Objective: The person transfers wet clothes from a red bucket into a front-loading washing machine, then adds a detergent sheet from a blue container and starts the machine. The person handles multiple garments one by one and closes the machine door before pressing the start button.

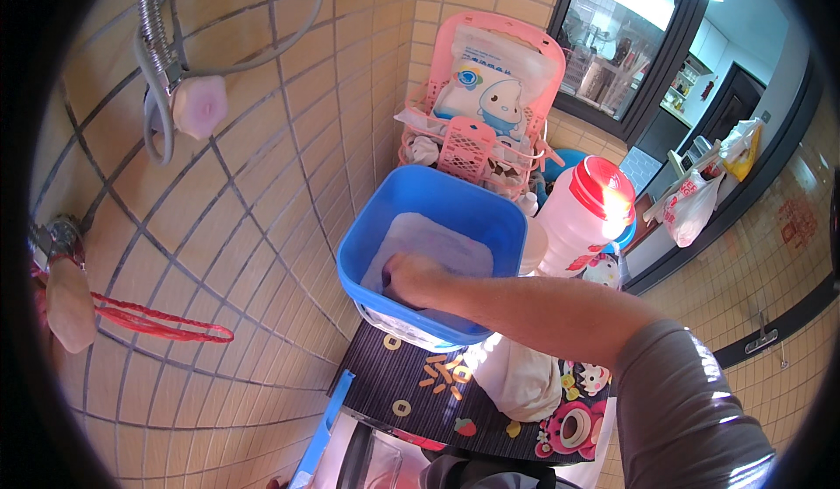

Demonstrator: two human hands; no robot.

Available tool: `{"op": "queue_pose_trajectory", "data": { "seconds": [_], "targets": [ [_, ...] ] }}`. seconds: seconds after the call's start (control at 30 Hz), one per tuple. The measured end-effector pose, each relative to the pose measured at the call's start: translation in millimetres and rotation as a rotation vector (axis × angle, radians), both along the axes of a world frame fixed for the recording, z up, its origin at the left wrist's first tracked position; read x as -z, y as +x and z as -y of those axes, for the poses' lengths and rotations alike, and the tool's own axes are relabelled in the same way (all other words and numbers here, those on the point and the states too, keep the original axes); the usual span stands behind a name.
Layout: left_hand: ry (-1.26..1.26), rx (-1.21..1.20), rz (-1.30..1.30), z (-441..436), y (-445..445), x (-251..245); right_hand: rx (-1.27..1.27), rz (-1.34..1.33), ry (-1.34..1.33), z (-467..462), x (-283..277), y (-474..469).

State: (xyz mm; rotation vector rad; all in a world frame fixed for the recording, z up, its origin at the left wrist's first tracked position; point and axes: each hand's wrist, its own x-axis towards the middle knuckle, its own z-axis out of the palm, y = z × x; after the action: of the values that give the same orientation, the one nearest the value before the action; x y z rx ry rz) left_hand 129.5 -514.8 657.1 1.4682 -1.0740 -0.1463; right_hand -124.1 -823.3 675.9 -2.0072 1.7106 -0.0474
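My right hand (417, 280) reaches down into a blue plastic tub (436, 180), with the forearm crossing its near right rim. Inside the tub lies a whitish, fine-textured layer (453, 243); whether it is powder or suds, I cannot tell. My fingertips are turned down and hidden, so their grip does not show. The tub rests in or on a whitish container (400, 322), mostly covered by it. Beneath my forearm, a bunched cream cloth (525, 384) lies on a dark patterned mat (374, 377). My left hand is out of view.
Behind the tub stands a pink plastic basket (469, 148) holding a printed packet (485, 92). A large pink jar with a red lid (600, 187) is to its right. A tiled wall (275, 180) runs close on the left, with a red cord (164, 322) hanging there.
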Motion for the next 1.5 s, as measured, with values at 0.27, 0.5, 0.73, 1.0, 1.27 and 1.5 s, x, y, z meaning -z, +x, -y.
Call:
{"op": "queue_pose_trajectory", "data": {
  "seconds": [0.27, 0.5, 0.73, 1.0, 1.27, 1.5],
  "targets": [
    [-0.018, -0.001, 0.011, 0, -1, -1, 0.018, 0.167, 0.119, -9, -13, -9],
    [-0.030, 0.007, -0.010, -1, -3, 1, 0.094, 0.294, 0.181, -16, -24, -17],
    [-0.005, 0.009, -0.001, -3, -6, -3, 0.124, 0.387, 0.210, -14, -19, -25],
    [0.020, 0.014, 0.024, -4, -11, -8, 0.315, 0.725, 0.343, -7, -16, -37],
    [-0.005, -0.002, 0.089, -3, -9, -7, 0.511, 0.924, 0.358, 2, -20, -57],
    [-0.017, -0.025, 0.079, 1, -9, -12, 0.627, 1.060, 0.321, 0, -25, -74]
  ]
}}
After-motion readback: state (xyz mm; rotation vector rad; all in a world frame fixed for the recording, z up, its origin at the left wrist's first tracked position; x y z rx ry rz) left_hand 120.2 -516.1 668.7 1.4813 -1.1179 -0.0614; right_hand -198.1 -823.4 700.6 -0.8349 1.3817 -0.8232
